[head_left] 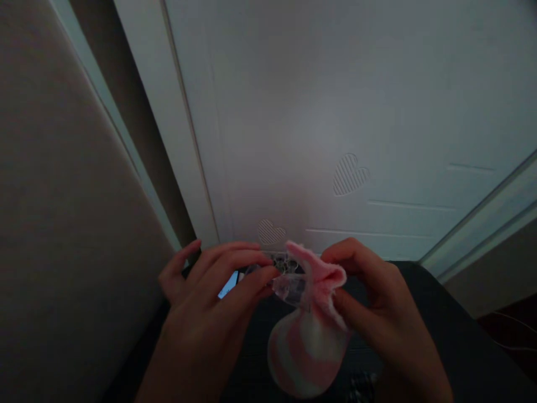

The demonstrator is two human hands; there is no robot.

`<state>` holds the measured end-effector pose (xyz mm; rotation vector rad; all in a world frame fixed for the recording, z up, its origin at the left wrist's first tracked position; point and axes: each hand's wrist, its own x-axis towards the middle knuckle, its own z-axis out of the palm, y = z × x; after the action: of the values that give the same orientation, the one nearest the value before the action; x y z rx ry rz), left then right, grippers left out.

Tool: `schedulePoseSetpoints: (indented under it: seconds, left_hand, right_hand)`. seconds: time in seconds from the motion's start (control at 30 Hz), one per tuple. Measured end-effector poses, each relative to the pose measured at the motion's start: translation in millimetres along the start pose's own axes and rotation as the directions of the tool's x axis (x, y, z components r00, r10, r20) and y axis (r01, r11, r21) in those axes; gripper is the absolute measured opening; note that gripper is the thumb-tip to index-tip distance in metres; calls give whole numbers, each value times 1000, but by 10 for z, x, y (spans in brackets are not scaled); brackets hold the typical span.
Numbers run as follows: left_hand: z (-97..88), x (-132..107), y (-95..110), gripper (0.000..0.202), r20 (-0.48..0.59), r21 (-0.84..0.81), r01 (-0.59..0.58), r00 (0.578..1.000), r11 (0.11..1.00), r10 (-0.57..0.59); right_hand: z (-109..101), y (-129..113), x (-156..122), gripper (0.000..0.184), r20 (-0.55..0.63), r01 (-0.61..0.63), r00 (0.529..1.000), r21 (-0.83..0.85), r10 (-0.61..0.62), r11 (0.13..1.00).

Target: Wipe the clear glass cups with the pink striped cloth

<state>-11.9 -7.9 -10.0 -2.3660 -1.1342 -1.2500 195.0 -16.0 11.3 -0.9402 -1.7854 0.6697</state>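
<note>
A stuffed pouch of pink-and-white striped fuzzy fabric [308, 352] hangs round and full below its gathered neck. My right hand [373, 308] pinches that neck from the right, with pink cloth flaring above the fingers. On the left, my left hand [222, 302] has its thumb and index finger closed on the end of a clear plastic strip [289, 287], which reaches to the pouch's neck. Whether the strip goes fully around the neck is hidden. The other left fingers are stretched out.
Behind the hands, a clear case with small round compartments [283, 263] and a lit screen [227, 284] lie on the dark table [260, 358]. A dark patterned item [361, 386] lies near my right wrist. A white panel with embossed hearts [352, 174] stands behind; a wall [75, 224] rises at left.
</note>
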Motion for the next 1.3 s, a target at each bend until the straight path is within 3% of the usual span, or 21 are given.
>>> schedulePoseSetpoints:
  seconds: [0.13, 0.37, 0.6, 0.87, 0.97, 1.1, 1.2, 1.3]
  left_hand:
    - [-13, -10, 29, 23, -12, 46, -16, 1000, 999, 17]
    - [-26, -29, 31, 25, 49, 96, -77, 996, 992, 72]
    - [-27, -12, 49, 29, 81, -49, -92, 992, 995, 96]
    - [-117, -4, 124, 37, 82, -277, -24, 995, 960, 48]
    - [-128, -4, 135, 38, 50, -488, 51, 998, 871, -31]
    - [-146, -18, 137, 26, 105, -724, 169, 985, 669, -136]
    - [-169, -45, 118, 10, 198, -816, 301, 948, 493, -250]
    - [-188, -61, 82, 13, 258, -849, 382, 903, 366, -343]
  right_hand:
    - [3, 13, -1, 28, 28, -17, 999, -2, 17, 1000]
    - [-33, 30, 16, 15, 202, -18, 979, -89, 36, 996]
    - [-45, -14, -9, 23, 114, 55, 993, -102, -43, 993]
    - [-72, 4, -9, 19, 56, 76, 996, -136, -69, 988]
    - [-83, 1, 2, 16, 25, 86, 996, -153, -83, 984]
    - [-47, -6, 10, 19, 47, 68, 997, -138, -62, 988]
    - [15, -6, 20, 29, 31, 22, 999, -81, -20, 996]
    - [69, -12, 34, 28, 35, 24, 999, -76, -22, 997]
